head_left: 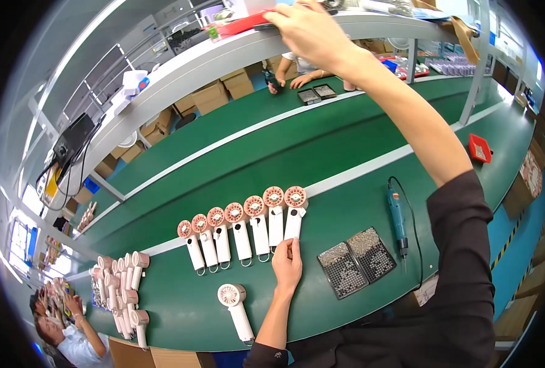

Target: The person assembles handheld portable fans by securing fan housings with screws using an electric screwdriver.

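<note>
My left hand [287, 265] is closed in a pinch at the lower end of the rightmost handheld fan [294, 222]. What its fingertips hold there is too small to make out. That fan belongs to a row of several white fans with pinkish round heads, lying on the green bench. Closer to me lies a single white handheld fan [238, 310], its grille facing up. My right hand [312, 34] is raised to the overhead shelf, beside a red tray [245, 24]. Its visible fingers reach out apart over the tray's edge; some tips are cut off by the picture's top.
A black two-part tray of screws [357, 262] and a teal electric screwdriver [398, 221] with its cord lie right. Several more fans [128, 294] cluster left. A red bin [479, 148] stands at the far right. Other people sit across the bench and at left.
</note>
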Demonstrator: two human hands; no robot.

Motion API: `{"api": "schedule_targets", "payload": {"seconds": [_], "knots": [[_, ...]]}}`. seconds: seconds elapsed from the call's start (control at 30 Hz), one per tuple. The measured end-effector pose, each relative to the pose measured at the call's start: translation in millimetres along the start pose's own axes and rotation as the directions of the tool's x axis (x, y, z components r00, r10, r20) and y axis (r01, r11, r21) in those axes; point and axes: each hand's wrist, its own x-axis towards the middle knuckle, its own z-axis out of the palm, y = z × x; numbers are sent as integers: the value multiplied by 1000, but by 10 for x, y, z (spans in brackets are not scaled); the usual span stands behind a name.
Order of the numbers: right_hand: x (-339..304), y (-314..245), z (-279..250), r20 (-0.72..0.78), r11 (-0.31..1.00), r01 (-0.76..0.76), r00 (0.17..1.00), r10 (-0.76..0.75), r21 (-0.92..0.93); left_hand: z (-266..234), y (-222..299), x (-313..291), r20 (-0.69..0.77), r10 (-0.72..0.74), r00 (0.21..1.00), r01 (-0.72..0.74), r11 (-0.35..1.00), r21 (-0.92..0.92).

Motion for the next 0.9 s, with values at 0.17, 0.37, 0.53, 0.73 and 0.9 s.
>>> {"api": "schedule_targets", "payload": {"seconds": [0.17,0.37,0.53,0.73,0.9], "knots": [[-393,-279,-514,-85,997,75,994,-71,37,41,27,-24,58,26,998,-23,999,-48],[-1287,-1684,-964,-17,908,29,1000,-23,418,-200,74,61,399,-183,898,430,553,-714],[-2202,-2614,-932,226,723,-119,973,-53,680,-412,229,174,626,-261,735,678,303,-669],[-2191,-2830,-1055,538,632,-393,842,-45,668,-328,183,146,441,-442,781,604,355,-714],[-2068,-2961,-1006,925,-215,-962,79,372,168,-389,214,171,313,-383,869,468,436,-768]]}}
